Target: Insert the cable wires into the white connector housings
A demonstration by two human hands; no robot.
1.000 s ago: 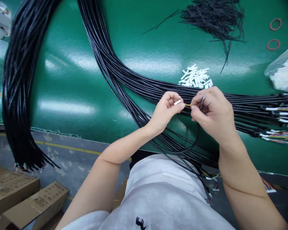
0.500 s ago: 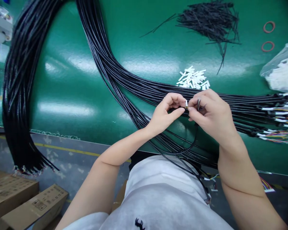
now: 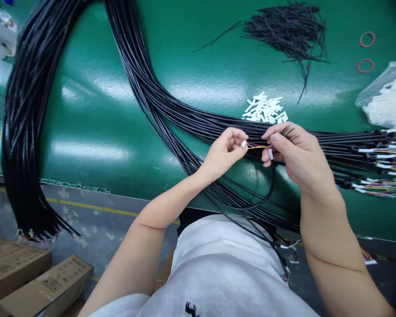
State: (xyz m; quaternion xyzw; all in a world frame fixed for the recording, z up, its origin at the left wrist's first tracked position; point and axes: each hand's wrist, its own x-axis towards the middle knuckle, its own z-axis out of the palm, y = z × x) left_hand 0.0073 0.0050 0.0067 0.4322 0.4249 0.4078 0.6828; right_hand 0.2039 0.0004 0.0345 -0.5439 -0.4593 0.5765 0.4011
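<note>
Between the thumb and fingers of my left hand (image 3: 227, 149) is a small white connector (image 3: 243, 143). Thin coloured wires (image 3: 258, 146), yellow and red among them, stretch from it to my right hand (image 3: 298, 152). That hand is closed around the wires at the end of a black cable (image 3: 273, 182), which curves down and left. A white tube piece (image 3: 271, 154) sits at the cable end below my right fingers. Thin strands (image 3: 287, 130) stick up behind the right thumb; their kind is unclear.
Long black cables (image 3: 185, 110) cross the green table (image 3: 95, 119), with white-tagged wire ends (image 3: 383, 154) at right. Beyond lie a pile of white tube pieces (image 3: 264, 108), black ties (image 3: 287, 28), two reddish rings (image 3: 367, 39) and a clear bag (image 3: 387, 99). Cardboard boxes (image 3: 42, 286) stand on the floor.
My hands have moved apart, the left slightly left and the right slightly right. The coloured wires between them now show stretched out, and the white tube piece shows by my right fingers.
</note>
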